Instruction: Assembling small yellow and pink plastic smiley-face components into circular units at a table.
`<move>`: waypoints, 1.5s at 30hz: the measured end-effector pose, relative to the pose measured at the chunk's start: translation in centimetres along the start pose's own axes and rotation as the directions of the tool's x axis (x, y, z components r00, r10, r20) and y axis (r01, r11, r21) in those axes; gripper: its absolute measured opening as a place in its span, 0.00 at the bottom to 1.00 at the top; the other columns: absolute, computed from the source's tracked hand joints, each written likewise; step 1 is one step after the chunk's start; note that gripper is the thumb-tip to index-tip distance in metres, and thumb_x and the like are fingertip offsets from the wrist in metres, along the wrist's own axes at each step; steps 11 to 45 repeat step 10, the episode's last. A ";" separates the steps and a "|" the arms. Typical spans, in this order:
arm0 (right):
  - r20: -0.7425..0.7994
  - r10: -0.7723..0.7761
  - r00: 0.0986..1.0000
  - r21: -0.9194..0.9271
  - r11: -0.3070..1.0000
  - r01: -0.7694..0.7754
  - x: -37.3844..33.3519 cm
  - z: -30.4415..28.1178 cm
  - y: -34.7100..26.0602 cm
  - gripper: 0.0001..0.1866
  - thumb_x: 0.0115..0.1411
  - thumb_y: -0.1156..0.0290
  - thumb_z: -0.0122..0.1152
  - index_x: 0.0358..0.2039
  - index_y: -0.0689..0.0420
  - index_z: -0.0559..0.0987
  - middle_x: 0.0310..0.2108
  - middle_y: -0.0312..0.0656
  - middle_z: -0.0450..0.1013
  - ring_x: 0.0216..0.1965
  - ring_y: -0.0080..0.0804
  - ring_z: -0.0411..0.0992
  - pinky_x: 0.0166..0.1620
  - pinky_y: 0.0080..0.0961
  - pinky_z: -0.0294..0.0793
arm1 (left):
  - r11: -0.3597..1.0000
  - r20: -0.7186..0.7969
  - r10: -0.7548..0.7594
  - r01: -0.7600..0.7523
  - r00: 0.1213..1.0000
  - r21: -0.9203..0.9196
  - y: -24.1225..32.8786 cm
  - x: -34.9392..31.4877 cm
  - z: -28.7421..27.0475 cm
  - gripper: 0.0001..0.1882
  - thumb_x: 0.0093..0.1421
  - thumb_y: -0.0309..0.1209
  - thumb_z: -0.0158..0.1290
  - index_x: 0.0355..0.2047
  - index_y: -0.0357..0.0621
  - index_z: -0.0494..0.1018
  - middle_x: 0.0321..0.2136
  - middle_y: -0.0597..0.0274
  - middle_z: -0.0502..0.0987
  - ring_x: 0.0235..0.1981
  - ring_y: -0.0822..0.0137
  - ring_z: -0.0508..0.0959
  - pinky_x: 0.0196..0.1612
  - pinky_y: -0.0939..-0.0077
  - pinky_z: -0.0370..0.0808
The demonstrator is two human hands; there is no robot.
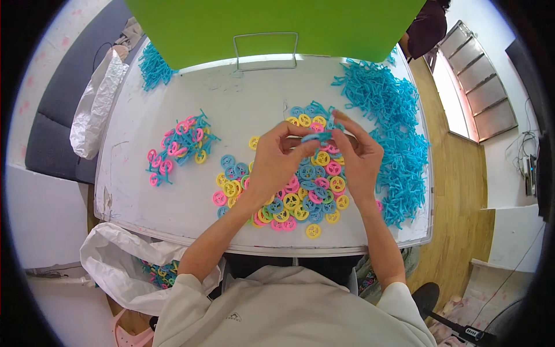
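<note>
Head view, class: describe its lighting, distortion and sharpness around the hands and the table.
Head view: bright, even light; the white table looks washed out near its far edge. Fisheye bends the table edges, and a black rim rings the picture. The left hand and right hand, pinching a blue plastic piece, look fairly sharp, with soft shadows beneath them.

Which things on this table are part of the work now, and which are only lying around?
In use:
left hand
right hand
blue piece held between both
coloured wheels
blue sticks
assembled pieces

Lying about:
white bag
green board
wire frame
</note>
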State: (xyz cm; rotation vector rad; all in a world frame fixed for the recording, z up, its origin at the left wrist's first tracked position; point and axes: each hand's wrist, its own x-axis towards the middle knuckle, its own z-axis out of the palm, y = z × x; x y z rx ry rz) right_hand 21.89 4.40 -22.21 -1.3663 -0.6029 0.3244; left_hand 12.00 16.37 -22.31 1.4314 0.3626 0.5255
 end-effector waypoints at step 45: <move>0.293 0.268 0.918 0.214 0.917 -0.336 1.1 -2.4 1.6 0.23 0.67 0.61 0.50 0.57 0.60 0.67 0.54 0.47 0.69 0.50 0.29 0.71 0.50 0.23 0.73 | 0.648 -0.032 0.047 -0.006 0.998 0.761 1.9 1.7 -5.1 0.12 0.62 0.29 0.52 0.46 0.48 0.74 0.41 0.62 0.77 0.45 0.65 0.77 0.50 0.74 0.73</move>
